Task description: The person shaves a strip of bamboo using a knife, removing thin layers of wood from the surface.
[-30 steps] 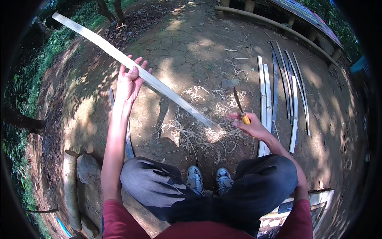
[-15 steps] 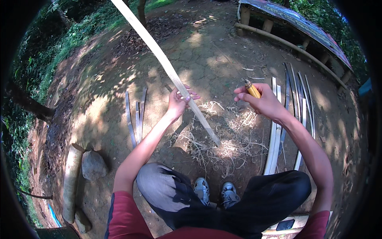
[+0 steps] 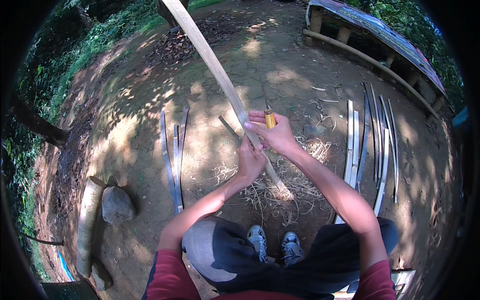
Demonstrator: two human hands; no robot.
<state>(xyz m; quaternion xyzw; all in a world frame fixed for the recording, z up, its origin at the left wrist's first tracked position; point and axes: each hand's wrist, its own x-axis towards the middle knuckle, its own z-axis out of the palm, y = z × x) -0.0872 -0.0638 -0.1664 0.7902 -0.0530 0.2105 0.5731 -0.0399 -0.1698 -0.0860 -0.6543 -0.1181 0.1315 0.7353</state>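
Note:
A long pale bamboo strip (image 3: 215,65) slants from the top edge down to the pile of shavings between my feet. My left hand (image 3: 251,161) is closed around its lower part. Just above, my right hand (image 3: 278,134) grips a knife (image 3: 270,119) by its yellowish wooden handle, the thin blade pointing up and away. The thumb of that hand presses on the strip, and its fingers reach toward the strip's far side. Both hands are close together, nearly touching. Curled shavings (image 3: 285,192) lie on the ground under the strip's lower end.
Dark narrow strips (image 3: 176,150) lie left of my knees. More strips, pale ones (image 3: 351,145) among them, lie to the right. A bamboo log (image 3: 90,225) and a rock (image 3: 118,205) rest at the left. A low bamboo platform (image 3: 370,52) stands far right, and a tree trunk (image 3: 172,12) far ahead.
My right hand has moved left with the knife and now touches the strip. My left hand has shifted right and nearer along with the strip, whose broad face has turned darker.

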